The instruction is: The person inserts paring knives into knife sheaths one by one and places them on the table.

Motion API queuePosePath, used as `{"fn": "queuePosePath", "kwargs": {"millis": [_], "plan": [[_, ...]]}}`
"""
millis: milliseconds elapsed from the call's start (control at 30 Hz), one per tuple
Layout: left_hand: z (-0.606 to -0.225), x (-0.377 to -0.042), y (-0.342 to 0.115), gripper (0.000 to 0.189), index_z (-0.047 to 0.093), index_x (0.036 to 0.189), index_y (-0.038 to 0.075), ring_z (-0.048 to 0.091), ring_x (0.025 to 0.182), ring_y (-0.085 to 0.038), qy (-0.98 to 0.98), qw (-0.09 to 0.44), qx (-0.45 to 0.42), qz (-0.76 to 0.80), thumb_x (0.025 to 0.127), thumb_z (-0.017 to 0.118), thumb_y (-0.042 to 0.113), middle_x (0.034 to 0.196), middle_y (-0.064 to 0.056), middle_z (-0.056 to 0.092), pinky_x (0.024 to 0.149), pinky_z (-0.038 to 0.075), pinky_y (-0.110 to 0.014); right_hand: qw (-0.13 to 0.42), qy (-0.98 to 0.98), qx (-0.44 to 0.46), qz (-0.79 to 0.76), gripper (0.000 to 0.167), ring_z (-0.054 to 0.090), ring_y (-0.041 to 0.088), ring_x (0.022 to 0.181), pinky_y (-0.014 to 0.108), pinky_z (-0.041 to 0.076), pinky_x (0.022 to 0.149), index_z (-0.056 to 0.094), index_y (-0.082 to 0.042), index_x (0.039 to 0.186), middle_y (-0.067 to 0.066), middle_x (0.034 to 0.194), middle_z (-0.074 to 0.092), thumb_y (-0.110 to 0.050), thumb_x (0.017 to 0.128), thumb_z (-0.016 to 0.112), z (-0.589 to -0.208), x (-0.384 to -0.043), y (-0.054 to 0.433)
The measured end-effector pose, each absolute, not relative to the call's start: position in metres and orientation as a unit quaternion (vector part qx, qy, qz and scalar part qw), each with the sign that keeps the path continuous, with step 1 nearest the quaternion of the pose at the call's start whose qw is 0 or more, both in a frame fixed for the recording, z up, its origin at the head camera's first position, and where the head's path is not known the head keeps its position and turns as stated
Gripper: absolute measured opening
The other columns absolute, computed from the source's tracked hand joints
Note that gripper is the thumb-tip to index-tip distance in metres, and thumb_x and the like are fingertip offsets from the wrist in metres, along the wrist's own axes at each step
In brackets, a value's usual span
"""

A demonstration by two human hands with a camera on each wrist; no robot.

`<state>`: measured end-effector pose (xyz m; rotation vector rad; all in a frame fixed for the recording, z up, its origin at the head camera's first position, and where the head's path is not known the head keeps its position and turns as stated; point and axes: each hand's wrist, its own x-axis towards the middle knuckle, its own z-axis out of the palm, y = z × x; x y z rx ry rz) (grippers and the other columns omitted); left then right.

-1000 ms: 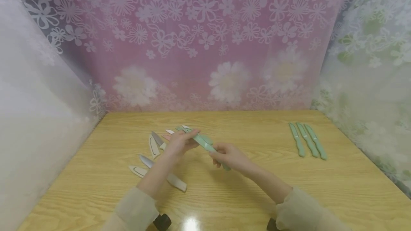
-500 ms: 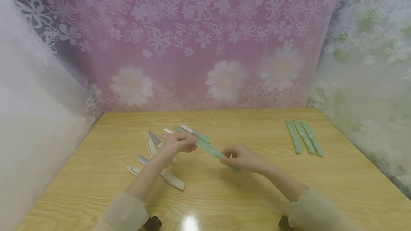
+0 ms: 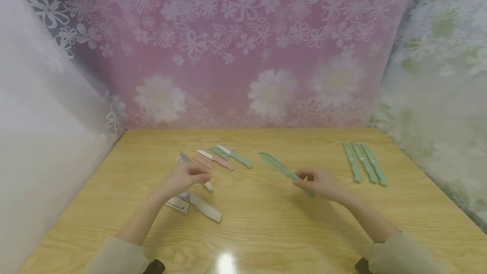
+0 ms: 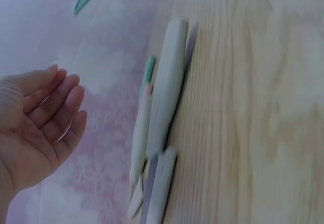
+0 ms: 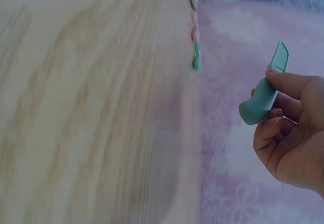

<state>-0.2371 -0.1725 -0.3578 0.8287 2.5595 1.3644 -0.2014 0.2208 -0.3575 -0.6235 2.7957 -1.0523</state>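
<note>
My right hand (image 3: 319,184) pinches a green knife (image 3: 279,165) by its handle, raised above the table and pointing toward the back left. A green cover seems to lie over its blade; in the right wrist view thumb and fingers wrap the handle (image 5: 259,101). Holding nothing, my left hand (image 3: 185,179) hovers over the cream knives with loosely curved fingers, as the left wrist view also shows. Beneath it lie a large cream knife (image 3: 206,209) with its sheath (image 3: 177,204) and a smaller cream knife (image 3: 209,187), partly hidden by that hand.
Behind the left hand lie a pink knife (image 3: 224,163) with its pink sheath (image 3: 203,162) and a small green knife (image 3: 242,160) beside a green sheath (image 3: 219,153). Three green knives (image 3: 364,163) stand in a row at the right of the wooden table (image 3: 266,231). Curtains hang around it.
The left hand has let go of the green knife and drawn back to the left. My right hand has carried the knife rightward, away from the small knives.
</note>
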Motion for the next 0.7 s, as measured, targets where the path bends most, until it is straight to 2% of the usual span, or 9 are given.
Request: {"fn": "queuePosePath", "kwargs": {"millis": [33, 67, 167, 333, 533, 600, 700], "plan": [[-0.358, -0.237, -0.179, 0.028, 0.068, 0.098, 0.003, 0.061, 0.092, -0.026, 0.858, 0.061, 0.259, 0.438, 0.091, 0.060, 0.029, 0.095, -0.006, 0.068, 0.084, 0.050, -0.049, 0.038, 0.917, -0.194, -0.345, 0.031, 0.048, 0.016, 0.066, 0.026, 0.044, 0.053, 0.063, -0.001, 0.108, 0.002, 0.084, 0.058, -0.026, 0.091, 0.059, -0.357, -0.202, 0.228], [-0.358, -0.236, -0.187, 0.031, 0.067, 0.105, 0.004, 0.060, 0.099, -0.028, 0.873, 0.060, 0.241, 0.420, 0.090, 0.061, 0.030, 0.102, -0.007, 0.067, 0.085, 0.050, -0.052, 0.028, 0.919, -0.186, -0.346, 0.031, 0.048, 0.016, 0.065, 0.026, 0.043, 0.052, 0.063, 0.000, 0.108, 0.003, 0.084, 0.059, -0.026, 0.092, 0.059, -0.356, -0.202, 0.235], [-0.358, -0.237, -0.205, 0.027, 0.067, 0.104, 0.001, 0.060, 0.096, -0.028, 0.897, 0.053, 0.237, 0.370, 0.090, 0.061, 0.024, 0.100, -0.007, 0.067, 0.082, 0.052, -0.049, 0.003, 0.921, -0.170, -0.350, 0.030, 0.048, 0.015, 0.065, 0.026, 0.043, 0.052, 0.063, 0.002, 0.106, 0.007, 0.086, 0.060, -0.024, 0.092, 0.059, -0.356, -0.203, 0.255], [-0.361, -0.232, -0.228, 0.026, 0.067, 0.099, -0.002, 0.059, 0.093, -0.031, 0.924, 0.076, 0.229, 0.298, 0.082, 0.068, 0.017, 0.098, -0.011, 0.065, 0.080, 0.051, -0.049, -0.018, 0.929, -0.138, -0.342, 0.032, 0.053, 0.019, 0.072, 0.029, 0.047, 0.058, 0.061, 0.005, 0.108, 0.012, 0.091, 0.062, -0.023, 0.093, 0.057, -0.359, -0.203, 0.288], [-0.371, -0.225, -0.248, 0.031, 0.066, 0.097, -0.004, 0.060, 0.094, -0.035, 0.940, 0.095, 0.223, 0.240, 0.072, 0.075, 0.012, 0.098, -0.012, 0.065, 0.080, 0.052, -0.049, -0.028, 0.948, -0.084, -0.306, 0.048, 0.056, 0.042, 0.096, 0.044, 0.055, 0.066, 0.051, 0.012, 0.120, 0.031, 0.113, 0.056, -0.030, 0.096, 0.052, -0.352, -0.201, 0.323], [-0.374, -0.224, -0.251, 0.032, 0.066, 0.098, -0.005, 0.059, 0.097, -0.037, 0.940, 0.100, 0.224, 0.238, 0.071, 0.075, 0.009, 0.100, -0.014, 0.065, 0.082, 0.051, -0.051, -0.024, 0.947, -0.067, -0.312, 0.052, 0.053, 0.044, 0.098, 0.042, 0.055, 0.068, 0.047, 0.014, 0.123, 0.035, 0.118, 0.051, -0.031, 0.097, 0.049, -0.352, -0.202, 0.335], [-0.376, -0.222, -0.253, 0.030, 0.066, 0.098, -0.004, 0.059, 0.097, -0.038, 0.939, 0.116, 0.215, 0.242, 0.070, 0.073, 0.005, 0.099, -0.014, 0.065, 0.083, 0.050, -0.052, -0.023, 0.946, -0.042, -0.321, 0.052, 0.054, 0.038, 0.092, 0.036, 0.053, 0.065, 0.048, 0.014, 0.122, 0.033, 0.113, 0.053, -0.032, 0.097, 0.048, -0.355, -0.203, 0.354]]}}
